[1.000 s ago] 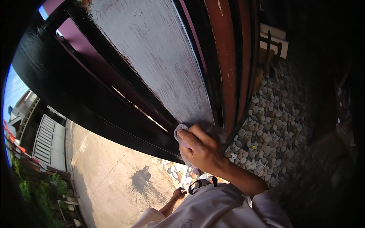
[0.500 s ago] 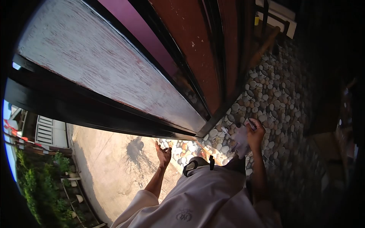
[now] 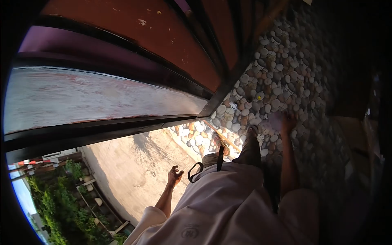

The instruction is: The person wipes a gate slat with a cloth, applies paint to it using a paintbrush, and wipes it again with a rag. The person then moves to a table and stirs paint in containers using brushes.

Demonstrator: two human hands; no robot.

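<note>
My left hand (image 3: 175, 176) hangs over the sunlit concrete, holding nothing, its fingers loosely curled and apart. In the shade on the other side, my right hand (image 3: 289, 121) is closed on a pale, limp piece, cloth or thin plastic (image 3: 272, 121); motion blur hides which. That piece dangles above the pebble-patterned floor (image 3: 277, 81). A small white object (image 3: 233, 106) lies on the floor near the panel's foot, too small to name.
A wall or door of red-brown panels (image 3: 163, 41) in black frames stands ahead, with a streaky whitish board (image 3: 102, 96) at its outer end. Sunlit concrete (image 3: 122, 175) spreads to the left, bordered by green plants (image 3: 49, 200). A tiny yellow item (image 3: 259, 97) is on the pebbled floor.
My view has turned, and the panels now lie flatter across the upper left. Both feet have come into view. My right hand has shifted right and up, still with the pale piece.
</note>
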